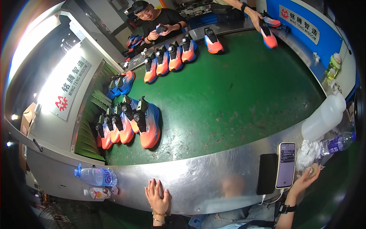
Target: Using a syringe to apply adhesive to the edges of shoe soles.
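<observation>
left hand (156,197), near 7 o'clock, open, lying flat on metal worktop (217,164), likely for support. right hand (304,181), 4 o'clock, closed round small beige pad (314,168) beside crumpled white material (307,154). sneakers (150,131), 9 o'clock, stand upright on green belt (228,95), thus steady.

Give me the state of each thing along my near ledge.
Left grip: open, palm down
Right grip: at small tan piece, hold unclear
Left phone: screen dark, plugged in
Right phone: screen lit, plugged in
Large left bottle: capped
Small left bottle: closure unclear
Right bottle: capped
White wad: crumpled
White jug: closure unclear
</observation>
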`<move>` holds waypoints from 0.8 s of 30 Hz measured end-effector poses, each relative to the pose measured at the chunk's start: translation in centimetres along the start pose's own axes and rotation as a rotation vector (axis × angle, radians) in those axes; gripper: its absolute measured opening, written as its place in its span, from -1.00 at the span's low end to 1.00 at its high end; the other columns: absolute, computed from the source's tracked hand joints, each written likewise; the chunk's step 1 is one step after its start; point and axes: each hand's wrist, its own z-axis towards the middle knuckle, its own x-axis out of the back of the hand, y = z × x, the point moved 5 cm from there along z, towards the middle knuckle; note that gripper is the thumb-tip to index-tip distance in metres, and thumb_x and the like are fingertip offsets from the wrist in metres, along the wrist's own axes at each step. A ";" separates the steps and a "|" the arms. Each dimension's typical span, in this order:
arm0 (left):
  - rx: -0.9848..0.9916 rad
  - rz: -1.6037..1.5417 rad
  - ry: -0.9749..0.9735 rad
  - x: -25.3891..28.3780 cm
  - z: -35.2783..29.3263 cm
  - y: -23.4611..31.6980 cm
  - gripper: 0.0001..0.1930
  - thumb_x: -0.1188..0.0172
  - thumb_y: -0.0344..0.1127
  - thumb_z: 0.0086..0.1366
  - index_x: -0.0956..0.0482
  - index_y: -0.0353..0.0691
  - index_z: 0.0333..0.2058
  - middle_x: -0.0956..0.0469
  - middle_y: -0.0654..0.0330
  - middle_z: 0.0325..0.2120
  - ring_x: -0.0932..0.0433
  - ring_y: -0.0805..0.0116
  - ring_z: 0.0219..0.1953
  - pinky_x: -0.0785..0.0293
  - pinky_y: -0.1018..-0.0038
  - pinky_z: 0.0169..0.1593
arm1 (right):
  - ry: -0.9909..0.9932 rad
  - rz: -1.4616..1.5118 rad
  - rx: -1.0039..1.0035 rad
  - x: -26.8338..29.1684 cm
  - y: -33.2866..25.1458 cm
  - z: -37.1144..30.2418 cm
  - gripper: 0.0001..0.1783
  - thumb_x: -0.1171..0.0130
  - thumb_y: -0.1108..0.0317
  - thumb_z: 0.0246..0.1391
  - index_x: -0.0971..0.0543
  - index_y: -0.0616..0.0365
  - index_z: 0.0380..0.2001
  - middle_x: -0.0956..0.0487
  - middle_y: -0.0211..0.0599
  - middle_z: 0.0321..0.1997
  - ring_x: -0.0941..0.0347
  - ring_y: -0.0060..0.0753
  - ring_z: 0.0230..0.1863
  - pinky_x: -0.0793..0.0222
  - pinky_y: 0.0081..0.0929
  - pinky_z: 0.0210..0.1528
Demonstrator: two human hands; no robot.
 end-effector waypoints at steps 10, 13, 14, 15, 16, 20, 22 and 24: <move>-0.008 0.004 0.019 0.0 -0.2 0.0 -0.51 -0.10 -0.20 0.06 -0.35 -0.13 0.02 -0.24 0.08 0.10 -0.11 0.13 0.20 0.11 0.12 0.22 | -0.008 0.034 0.006 0.1 0.2 0.1 -0.51 0.06 0.40 0.14 -0.13 0.26 0.12 -0.16 -0.07 0.20 -0.13 -0.19 0.19 -0.08 -0.34 0.20; -0.014 0.001 0.021 0.0 -0.3 -0.1 -0.51 -0.10 -0.20 0.06 -0.35 -0.13 0.02 -0.24 0.08 0.10 -0.11 0.13 0.20 0.12 0.12 0.22 | -0.020 0.057 -0.001 0.0 -0.3 0.1 -0.51 0.06 0.40 0.14 -0.13 0.27 0.12 -0.16 -0.08 0.20 -0.13 -0.19 0.19 -0.08 -0.34 0.20; -0.013 -0.001 0.020 0.0 -0.3 0.0 -0.51 -0.10 -0.20 0.06 -0.35 -0.13 0.02 -0.24 0.08 0.10 -0.11 0.13 0.20 0.12 0.12 0.22 | -0.022 0.055 0.001 0.0 -0.4 0.1 -0.51 0.06 0.40 0.14 -0.13 0.27 0.12 -0.16 -0.08 0.20 -0.13 -0.19 0.19 -0.08 -0.34 0.20; -0.014 -0.003 0.022 0.0 -0.3 0.0 -0.51 -0.10 -0.20 0.06 -0.35 -0.13 0.02 -0.24 0.08 0.10 -0.11 0.13 0.20 0.12 0.12 0.22 | -0.026 0.061 -0.003 0.0 -0.4 0.1 -0.51 0.06 0.40 0.14 -0.13 0.26 0.12 -0.16 -0.08 0.20 -0.13 -0.19 0.19 -0.08 -0.33 0.20; -0.016 -0.005 0.026 0.0 -0.2 0.0 -0.51 -0.09 -0.19 0.06 -0.35 -0.13 0.02 -0.24 0.08 0.10 -0.11 0.13 0.20 0.12 0.12 0.22 | -0.029 0.069 -0.006 -0.1 -0.4 0.1 -0.52 0.06 0.40 0.14 -0.13 0.26 0.12 -0.16 -0.08 0.20 -0.13 -0.19 0.19 -0.08 -0.33 0.19; -0.018 -0.001 0.029 -0.3 -0.4 -0.3 -0.51 -0.09 -0.19 0.07 -0.35 -0.14 0.02 -0.24 0.08 0.10 -0.11 0.13 0.20 0.12 0.12 0.22 | -0.031 0.061 -0.020 0.0 -0.4 0.1 -0.52 0.07 0.41 0.15 -0.13 0.24 0.12 -0.16 -0.09 0.20 -0.13 -0.20 0.19 -0.10 -0.33 0.19; -0.020 0.008 0.035 -0.1 -0.4 -0.1 -0.52 -0.09 -0.22 0.07 -0.35 -0.13 0.02 -0.23 0.13 0.11 -0.11 0.15 0.20 0.11 0.15 0.22 | -0.032 0.071 -0.017 0.0 -0.3 0.2 -0.52 0.07 0.41 0.15 -0.13 0.24 0.12 -0.16 -0.10 0.20 -0.14 -0.20 0.18 -0.11 -0.33 0.18; -0.021 0.006 0.035 0.0 -0.3 0.1 -0.52 -0.09 -0.22 0.07 -0.35 -0.13 0.02 -0.23 0.12 0.11 -0.11 0.15 0.20 0.11 0.15 0.22 | -0.036 0.082 -0.022 0.0 -0.3 0.2 -0.52 0.07 0.41 0.15 -0.13 0.24 0.12 -0.15 -0.11 0.20 -0.14 -0.20 0.18 -0.11 -0.33 0.18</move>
